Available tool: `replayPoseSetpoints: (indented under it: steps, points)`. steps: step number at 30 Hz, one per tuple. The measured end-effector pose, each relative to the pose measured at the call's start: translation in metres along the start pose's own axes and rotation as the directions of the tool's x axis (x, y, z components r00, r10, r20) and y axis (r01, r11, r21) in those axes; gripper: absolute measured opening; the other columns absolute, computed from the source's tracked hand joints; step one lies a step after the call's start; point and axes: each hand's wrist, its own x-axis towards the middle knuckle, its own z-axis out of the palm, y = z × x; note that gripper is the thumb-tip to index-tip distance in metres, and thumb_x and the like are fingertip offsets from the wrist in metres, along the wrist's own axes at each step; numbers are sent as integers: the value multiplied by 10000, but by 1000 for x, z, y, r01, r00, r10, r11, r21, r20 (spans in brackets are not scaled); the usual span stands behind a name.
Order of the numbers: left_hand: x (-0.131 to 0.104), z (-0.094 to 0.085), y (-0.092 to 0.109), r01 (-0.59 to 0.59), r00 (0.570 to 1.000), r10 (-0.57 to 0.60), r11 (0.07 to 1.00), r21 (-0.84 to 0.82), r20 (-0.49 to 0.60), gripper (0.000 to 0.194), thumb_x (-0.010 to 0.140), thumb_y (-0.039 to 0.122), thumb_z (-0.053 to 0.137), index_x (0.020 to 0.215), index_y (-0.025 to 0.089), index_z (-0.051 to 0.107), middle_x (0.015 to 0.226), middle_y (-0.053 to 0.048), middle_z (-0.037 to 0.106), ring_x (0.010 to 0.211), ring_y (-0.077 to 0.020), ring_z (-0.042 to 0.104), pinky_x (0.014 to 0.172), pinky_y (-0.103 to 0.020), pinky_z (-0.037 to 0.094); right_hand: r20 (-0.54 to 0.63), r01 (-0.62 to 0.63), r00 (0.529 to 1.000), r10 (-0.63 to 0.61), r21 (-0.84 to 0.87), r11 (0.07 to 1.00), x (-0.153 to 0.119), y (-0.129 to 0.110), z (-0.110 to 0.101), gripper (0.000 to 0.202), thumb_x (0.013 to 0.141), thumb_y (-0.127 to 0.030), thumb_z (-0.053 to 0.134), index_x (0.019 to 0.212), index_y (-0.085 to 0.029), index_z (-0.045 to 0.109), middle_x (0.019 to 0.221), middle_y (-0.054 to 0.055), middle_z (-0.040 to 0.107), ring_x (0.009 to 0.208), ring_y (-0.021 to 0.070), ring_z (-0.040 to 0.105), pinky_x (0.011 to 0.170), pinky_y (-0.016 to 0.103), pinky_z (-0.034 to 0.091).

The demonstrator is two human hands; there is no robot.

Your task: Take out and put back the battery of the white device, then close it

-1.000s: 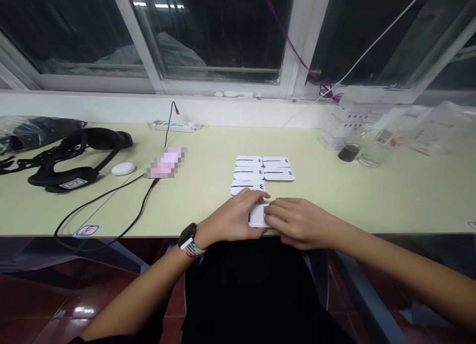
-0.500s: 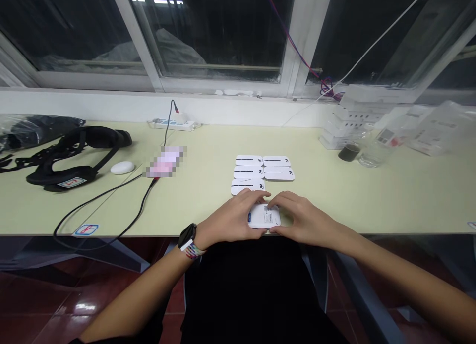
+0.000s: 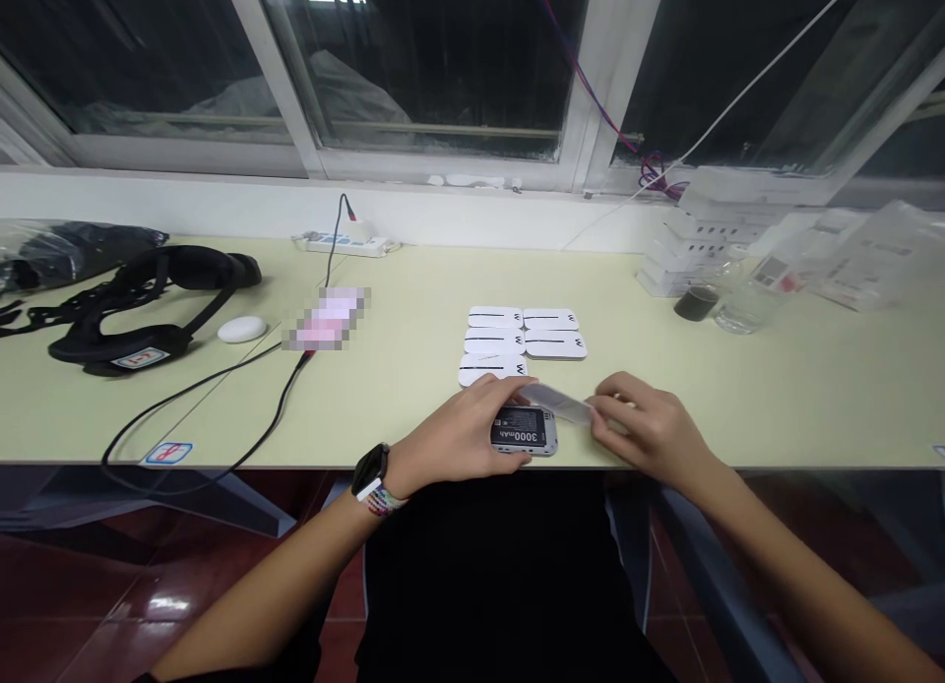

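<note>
Near the table's front edge, my left hand [image 3: 472, 429] grips a small white device [image 3: 546, 449] between thumb and fingers. Its back is exposed, showing a black battery [image 3: 521, 427] printed "3000mAh". My right hand [image 3: 650, 429] pinches the right end of the thin white back cover [image 3: 557, 402], which is tilted up above the device. The cover's left end is close to my left fingertips; whether they touch it I cannot tell. Just behind my hands, several white devices [image 3: 555, 343] with a black stripe and a "W" mark lie in two columns.
To the left are a black headset [image 3: 158, 314], a white oval object [image 3: 242, 330], a blurred-out phone-like item [image 3: 327, 319] on a cable and a power strip [image 3: 346, 244]. Stacked white boxes [image 3: 664, 278], a dark-bottomed cup [image 3: 695, 303] and a clear container [image 3: 734, 316] stand at the right.
My right hand has moved right and lifted the white back cover off the device, uncovering the battery. My left hand has stayed in place on the device.
</note>
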Motion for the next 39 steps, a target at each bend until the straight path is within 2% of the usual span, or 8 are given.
replayPoseSetpoints:
  steps: [2, 7, 16, 22, 26, 29, 33, 39]
  points:
    - [0, 0, 0, 16, 1000, -16, 1000, 0, 2, 873, 837, 345, 862, 1597, 286, 436, 1409, -122, 657, 1296, -351, 650, 1106, -533, 553, -72, -250, 965, 252, 40, 968, -15, 10, -2, 250, 1050, -273, 546, 874, -208, 711, 817, 68, 691, 642, 184, 604, 592, 330, 480]
    - [0, -1, 3, -17, 1000, 17, 999, 37, -1, 787, 880, 353, 837, 1572, 295, 467, 1407, -107, 676, 1323, -357, 632, 1108, -541, 550, -67, -740, 670, 740, 30, 672, -42, 36, -10, 331, 913, -399, 614, 1156, -233, 767, 744, 10, 682, 667, 226, 651, 698, 360, 515]
    - [-20, -18, -6, -61, 998, 64, 993, 100, -22, 704, 920, 326, 821, 1547, 327, 499, 1494, -92, 620, 1382, -346, 601, 1174, -546, 519, 102, -798, 539, 836, -255, 545, -18, 56, -17, 582, 895, -434, 576, 1437, -231, 632, 856, 52, 737, 765, 283, 678, 607, 329, 405]
    - [-30, -21, -10, 5, 999, -3, 997, 74, -33, 639, 943, 356, 814, 1516, 309, 534, 1423, -84, 646, 1344, -314, 619, 1162, -525, 531, 4, -744, 592, 806, -381, 548, -6, 56, -14, 543, 947, -424, 563, 1442, -204, 605, 811, 70, 725, 735, 300, 661, 593, 329, 328]
    - [-29, -20, -11, 16, 1000, -15, 998, 64, -26, 672, 937, 345, 818, 1538, 319, 517, 1456, -84, 634, 1373, -321, 606, 1186, -528, 514, 71, -600, 790, 609, -119, 791, 11, 28, -8, 211, 972, -341, 545, 1086, -221, 676, 702, 11, 650, 622, 211, 595, 616, 320, 384]
    - [-29, -19, -12, 41, 999, -41, 998, 50, -5, 696, 951, 360, 808, 1569, 331, 487, 1506, -84, 607, 1423, -317, 580, 1229, -526, 482, 308, -309, 920, 243, 188, 932, 34, -4, 1, 122, 983, -232, 553, 1004, -231, 673, 779, 5, 687, 680, 172, 614, 660, 293, 420]
    - [-30, -19, -13, 94, 996, -94, 996, 6, -8, 815, 936, 419, 827, 1629, 346, 404, 1623, -89, 529, 1491, -330, 541, 1267, -524, 451, 454, -32, 878, -151, 371, 928, 69, -34, 20, 130, 969, -137, 575, 965, -224, 671, 930, 4, 714, 730, 138, 582, 672, 271, 376]
    - [-29, -18, -16, 124, 992, -124, 992, -12, 1, 967, 915, 455, 846, 1701, 367, 289, 1728, -90, 425, 1584, -351, 439, 1319, -535, 376, 518, 66, 801, -300, 421, 904, 103, -35, 39, 98, 899, -114, 594, 903, -208, 623, 788, -35, 615, 653, 118, 473, 637, 270, 320]
